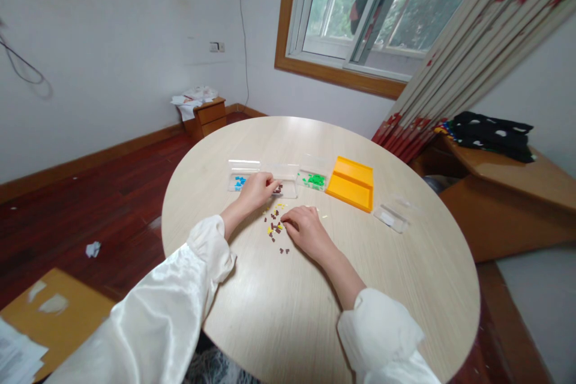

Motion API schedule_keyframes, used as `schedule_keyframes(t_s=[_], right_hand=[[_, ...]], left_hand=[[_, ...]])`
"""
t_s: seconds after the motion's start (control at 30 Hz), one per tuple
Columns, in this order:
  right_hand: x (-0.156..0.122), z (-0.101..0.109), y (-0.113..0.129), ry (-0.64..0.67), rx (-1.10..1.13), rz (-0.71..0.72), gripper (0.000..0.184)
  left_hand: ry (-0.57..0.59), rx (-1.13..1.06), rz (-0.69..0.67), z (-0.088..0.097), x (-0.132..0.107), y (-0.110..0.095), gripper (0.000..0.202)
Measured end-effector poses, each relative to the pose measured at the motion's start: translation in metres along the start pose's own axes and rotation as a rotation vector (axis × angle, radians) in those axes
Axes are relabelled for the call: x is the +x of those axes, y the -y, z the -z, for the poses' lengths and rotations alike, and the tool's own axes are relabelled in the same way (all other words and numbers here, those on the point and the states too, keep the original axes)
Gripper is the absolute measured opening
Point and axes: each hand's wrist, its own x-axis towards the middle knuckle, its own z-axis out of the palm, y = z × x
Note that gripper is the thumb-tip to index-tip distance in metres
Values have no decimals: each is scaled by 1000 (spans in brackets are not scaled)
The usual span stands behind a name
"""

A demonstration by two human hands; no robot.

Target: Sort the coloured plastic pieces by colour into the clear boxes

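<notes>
My left hand (257,190) is closed, fingertips pinched together over a clear plastic box that holds small brown pieces (278,189). Whatever is between those fingertips is too small to see. On the tabletop, a loose scatter of tiny brown and yellow pieces (273,228) lies just in front of that box. My right hand (306,229) rests at the right side of this scatter, thumb and fingers drawn together; I cannot make out what they hold. Left of the brown pieces, a clear box (233,182) contains blue pieces, partly covered by my left hand.
Green pieces (314,180) fill part of another clear box behind my right hand. Beside it lies an opened yellow case (350,192), then a clear box (390,219) farther right. All stand on a round wooden table (396,288). A small cabinet (210,117) is against the wall.
</notes>
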Motion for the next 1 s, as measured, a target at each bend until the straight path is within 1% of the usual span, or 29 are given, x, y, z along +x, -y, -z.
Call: schedule_keyframes(t_s=[0.23,0.33,0.4,0.53,0.7,0.87,1.0], right_hand=[[-2,-3,-3,23,-25,-6,12],[-2,-2,-3,1,-17,-10,12],[-2,-1,-3,-44,9,-21,12],[-1,2,-4,-178,62,-52,14],[-1,4,-4,-316,128,-107,13],[-1,4,-4,-401,232,-187,7],[-1,3,-4,-415,308,-218,6]], left_hand=[[-2,-16,-18,0,1,0,37],[38,-73,-53,1,0,-3,35],[90,-110,-87,3,-2,-8,33],[225,-173,-144,6,-6,-19,26],[377,-279,-205,9,-12,-25,19],[453,-272,-251,13,-15,-30,20],[460,-284,-264,15,-15,-34,17]])
